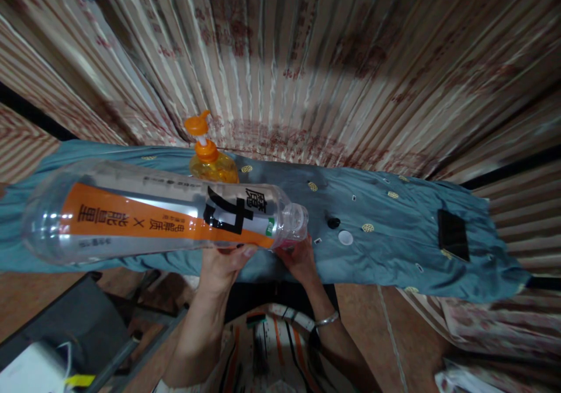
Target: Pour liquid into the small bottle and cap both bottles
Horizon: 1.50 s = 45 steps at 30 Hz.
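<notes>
Head view shows one big clear bottle point(162, 218) lying sideways above the blue cloth point(394, 247), one soap bottle point(213, 159) behind. Left hand point(225, 264) fingers wrap it underneath; right hand point(298, 256) fingers touch its open neck.

L hand point(225, 258) & R hand point(298, 256) raised, gripping.

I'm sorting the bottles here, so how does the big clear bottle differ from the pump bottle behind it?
The clear bottle lies sideways in both hands, looks empty and uncapped; the pump bottle stands upright on the blue cloth, holding yellow liquid under an orange pump. The clear bottle looks much larger. Both are see-through plastic with orange.
</notes>
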Motion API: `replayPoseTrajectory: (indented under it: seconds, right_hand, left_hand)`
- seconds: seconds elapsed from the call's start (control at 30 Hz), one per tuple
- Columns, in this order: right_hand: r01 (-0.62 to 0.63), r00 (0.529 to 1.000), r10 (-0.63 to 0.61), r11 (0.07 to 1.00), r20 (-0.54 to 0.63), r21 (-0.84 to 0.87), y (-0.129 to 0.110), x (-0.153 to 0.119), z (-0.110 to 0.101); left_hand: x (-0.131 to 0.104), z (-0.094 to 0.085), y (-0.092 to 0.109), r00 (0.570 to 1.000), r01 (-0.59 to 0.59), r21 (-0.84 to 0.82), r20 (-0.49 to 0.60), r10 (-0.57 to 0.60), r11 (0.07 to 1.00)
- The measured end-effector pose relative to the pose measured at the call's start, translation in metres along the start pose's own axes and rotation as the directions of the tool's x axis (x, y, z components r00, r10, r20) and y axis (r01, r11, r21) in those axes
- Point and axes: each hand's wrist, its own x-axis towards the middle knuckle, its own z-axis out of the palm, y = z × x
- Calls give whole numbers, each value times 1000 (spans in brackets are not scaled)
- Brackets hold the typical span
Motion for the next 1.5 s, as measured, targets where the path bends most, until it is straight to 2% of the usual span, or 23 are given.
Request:
replayPoseTrajectory:
  seconds: [0.2, 0.37, 0.6, 0.83, 1.17, 1.5]
  right_hand:
    - [-5, 1000, 5, 1000, 0, 6, 0, -1, 1]
    - [-5, 1000, 5, 1000, 9, 10, 2, -2, 1]
    - [-6, 1000, 6, 1000, -3, 10, 0, -1, 0]
    - [7, 1000, -7, 1000, 3, 9, 1, -1, 1]
    - [-17, 1000, 17, 1000, 5, 17, 1, -1, 1]
    - [-22, 1000, 22, 1000, 18, 14, -1, -1, 0]
  left_hand:
    - [-2, -2, 0, 999, 25, -26, -25, -26, 999]
    - [-1, -1, 0, 1000, 12, -2, 5, -12, 1000]
    - [2, 0, 0, 998, -60, 26, 22, 60, 998]
    - [1, -3, -2, 999, -27, -26, 20, 27, 999]
    - [1, -2, 0, 1000, -22, -15, 5, 22, 1000]
    - [2, -4, -2, 998, -33, -47, 49, 35, 998]
